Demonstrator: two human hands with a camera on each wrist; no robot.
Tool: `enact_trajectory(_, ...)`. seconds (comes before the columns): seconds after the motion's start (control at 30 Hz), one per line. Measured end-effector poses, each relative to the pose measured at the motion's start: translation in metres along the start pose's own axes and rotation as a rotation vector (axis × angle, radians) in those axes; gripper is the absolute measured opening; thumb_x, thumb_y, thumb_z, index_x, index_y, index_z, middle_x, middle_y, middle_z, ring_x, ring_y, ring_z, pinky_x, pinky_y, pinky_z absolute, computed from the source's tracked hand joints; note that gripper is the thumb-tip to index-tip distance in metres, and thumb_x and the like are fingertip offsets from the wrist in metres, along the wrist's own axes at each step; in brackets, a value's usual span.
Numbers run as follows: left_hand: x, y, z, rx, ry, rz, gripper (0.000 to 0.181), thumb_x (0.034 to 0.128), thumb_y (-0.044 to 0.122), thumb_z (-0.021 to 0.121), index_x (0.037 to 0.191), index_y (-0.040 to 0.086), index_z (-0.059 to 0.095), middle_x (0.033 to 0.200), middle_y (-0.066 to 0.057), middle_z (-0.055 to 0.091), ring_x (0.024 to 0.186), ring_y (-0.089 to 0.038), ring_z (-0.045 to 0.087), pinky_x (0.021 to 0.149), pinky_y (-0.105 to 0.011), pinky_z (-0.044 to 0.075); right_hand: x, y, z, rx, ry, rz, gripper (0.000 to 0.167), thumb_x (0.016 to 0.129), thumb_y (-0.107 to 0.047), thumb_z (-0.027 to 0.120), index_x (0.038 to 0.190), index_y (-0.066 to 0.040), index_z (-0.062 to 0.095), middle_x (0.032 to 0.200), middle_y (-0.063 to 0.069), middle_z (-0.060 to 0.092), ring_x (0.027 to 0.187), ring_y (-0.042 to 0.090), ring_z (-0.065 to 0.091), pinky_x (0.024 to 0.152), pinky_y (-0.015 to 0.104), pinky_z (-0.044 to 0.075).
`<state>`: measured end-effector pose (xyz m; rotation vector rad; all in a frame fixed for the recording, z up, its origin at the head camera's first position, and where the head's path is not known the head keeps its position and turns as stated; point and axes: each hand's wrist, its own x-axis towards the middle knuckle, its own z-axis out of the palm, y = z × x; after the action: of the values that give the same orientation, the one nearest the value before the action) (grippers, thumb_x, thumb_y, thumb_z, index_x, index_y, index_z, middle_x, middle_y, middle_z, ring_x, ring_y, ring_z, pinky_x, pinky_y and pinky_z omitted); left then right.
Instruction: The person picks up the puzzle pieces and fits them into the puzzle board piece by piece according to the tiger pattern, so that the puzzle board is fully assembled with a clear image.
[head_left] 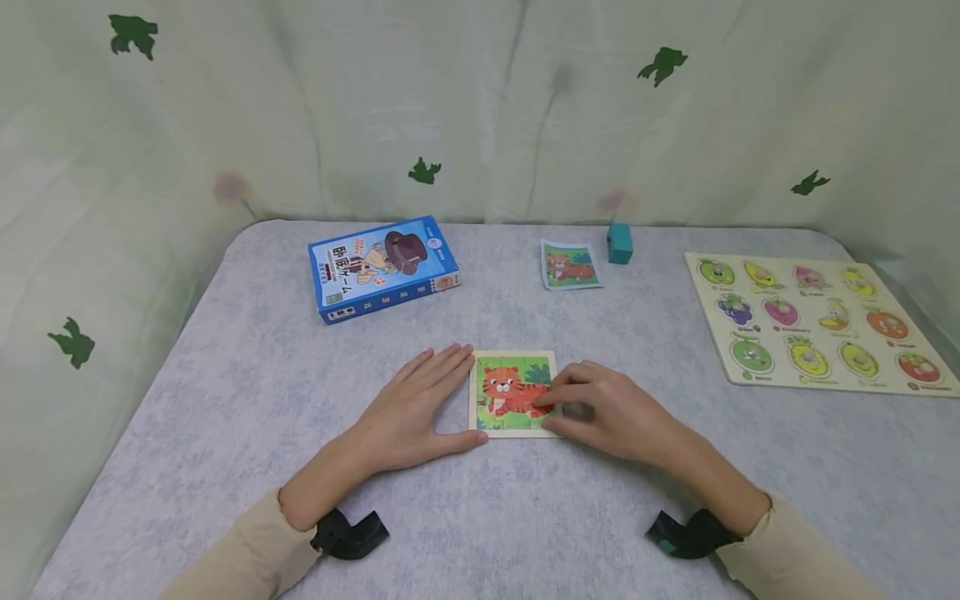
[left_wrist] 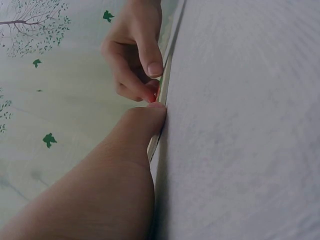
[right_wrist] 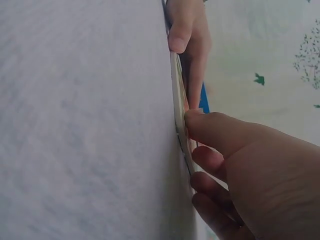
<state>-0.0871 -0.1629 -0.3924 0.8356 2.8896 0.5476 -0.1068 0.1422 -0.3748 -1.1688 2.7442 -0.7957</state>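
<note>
In the head view a small square tiger puzzle [head_left: 513, 353] lies in its pale wooden frame on the table. My left hand [head_left: 408, 408] lies flat to its left, fingers extended, with the fingertips and thumb touching the frame's left side and near corner. Over the puzzle's right part, my right hand [head_left: 615, 408] has curled fingers and pinches a puzzle piece between thumb and index finger. A bit of red piece [left_wrist: 158, 91] shows by those fingertips in the left wrist view. The right wrist view shows the frame's thin edge [right_wrist: 176, 90]; the fingers hide most of the piece.
A blue game box [head_left: 386, 271] sits at the back left. Behind the puzzle are a tiger picture card [head_left: 570, 267] and a teal block [head_left: 619, 243]. A fruit board [head_left: 825, 325] lies at the right. A printed curtain [head_left: 480, 100] hangs behind the table.
</note>
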Motion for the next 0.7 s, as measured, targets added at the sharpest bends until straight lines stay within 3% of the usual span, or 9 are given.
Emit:
enact_trajectory(0.43, 0.003, 0.001, 0.001, -0.011, 0.000, 0.007, 0.103, 0.0890, 0.071, 0.063, 0.163, 0.009, 0.028, 0.171, -0.004, 0.024, 0.159, -0.020, 0.019, 0.131, -0.045, 0.014, -0.004, 0.002, -0.003, -0.016, 0.014, 0.038, 0.027, 0.090, -0.031, 0.082, 0.116, -0.025, 0.079, 0.109, -0.013, 0.068, 0.096, 0.003, 0.059, 0.082, 0.026, 0.058)
enact_trajectory(0.7, 0.003, -0.001, 0.002, -0.033, -0.010, -0.010, 0.104, 0.0898, 0.071, 0.062, 0.164, 0.010, 0.024, 0.172, -0.005, 0.020, 0.160, -0.020, 0.016, 0.131, -0.045, 0.012, -0.015, 0.007, -0.010, -0.044, 0.066, 0.081, 0.026, 0.092, -0.028, 0.080, 0.118, -0.024, 0.078, 0.110, -0.011, 0.069, 0.103, 0.006, 0.062, 0.086, 0.033, 0.060)
